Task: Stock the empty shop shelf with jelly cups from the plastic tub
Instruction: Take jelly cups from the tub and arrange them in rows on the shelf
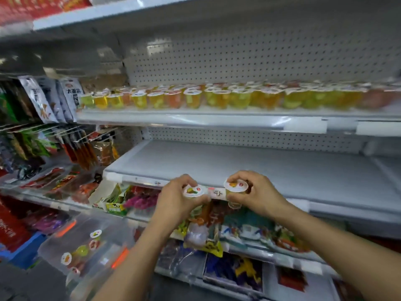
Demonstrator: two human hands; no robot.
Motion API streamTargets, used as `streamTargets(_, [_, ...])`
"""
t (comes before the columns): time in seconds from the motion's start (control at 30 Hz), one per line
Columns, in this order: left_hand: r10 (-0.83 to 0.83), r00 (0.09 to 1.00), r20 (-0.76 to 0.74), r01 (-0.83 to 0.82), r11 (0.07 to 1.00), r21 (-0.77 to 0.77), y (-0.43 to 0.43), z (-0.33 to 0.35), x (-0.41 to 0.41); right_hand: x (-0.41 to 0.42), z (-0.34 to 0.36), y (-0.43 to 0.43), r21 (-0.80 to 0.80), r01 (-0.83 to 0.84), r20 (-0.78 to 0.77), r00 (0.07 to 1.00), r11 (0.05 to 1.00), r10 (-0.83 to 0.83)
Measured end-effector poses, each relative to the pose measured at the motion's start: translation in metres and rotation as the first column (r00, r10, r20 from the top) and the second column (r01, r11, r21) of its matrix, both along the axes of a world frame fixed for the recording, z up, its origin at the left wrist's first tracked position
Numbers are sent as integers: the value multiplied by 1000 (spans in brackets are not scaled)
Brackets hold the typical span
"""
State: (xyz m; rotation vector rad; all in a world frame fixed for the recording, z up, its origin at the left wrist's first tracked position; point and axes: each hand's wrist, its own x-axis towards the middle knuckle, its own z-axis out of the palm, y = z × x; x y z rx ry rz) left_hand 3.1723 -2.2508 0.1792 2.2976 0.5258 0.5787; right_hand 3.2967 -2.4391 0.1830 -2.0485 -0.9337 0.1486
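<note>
Across the middle of the rack, an empty grey shelf [238, 166], bare from back to front. Above it, a fuller shelf [195, 118] lined with rows of jelly cups [195, 98], a fair pattern to copy. Down at the lower left, the clear plastic tub [117, 233], with only a few loose cups [81, 249] lying inside. Just before the front edge of the empty shelf, the left hand [175, 205] curled round one jelly cup [193, 191], fingers wrapped about its sides, lid facing up. Beside it, the right hand [260, 196] pinching another cup [235, 186] between thumb and curled fingers, lid likewise up. Possibly a second clear cup tucked beneath that one, though too blurred to call. Carry both forward over the edge and reach well to the back. Set each down flat on its base, lid level. Begin at the back left and build a row rightward, sides touching, no gaps. Loosen the fingers only after seating each base square, then lift straight up to avoid tipping a neighbour. Keep the squeeze light: probably soft walls and a thin lid.
</note>
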Motion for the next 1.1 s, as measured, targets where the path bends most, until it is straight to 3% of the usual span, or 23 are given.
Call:
streamTargets(0.27, [-130, 987, 99, 134, 990, -32, -152, 54, 72, 45, 53, -161, 95, 81, 54, 995, 992, -86])
streamTargets(0.5, [-318, 936, 149, 324, 946, -18, -235, 93, 121, 86, 90, -260, 153, 188, 124, 970, 970, -208])
streamTargets(0.83, [-382, 891, 247, 379, 923, 60, -256, 134, 200, 154, 146, -296, 308, 385, 167, 879, 870, -448])
streamTargets(1.1, [-425, 867, 261, 405, 905, 126, -255, 161, 253, 223, 160, -282, 333, 434, 100, 866, 837, -490])
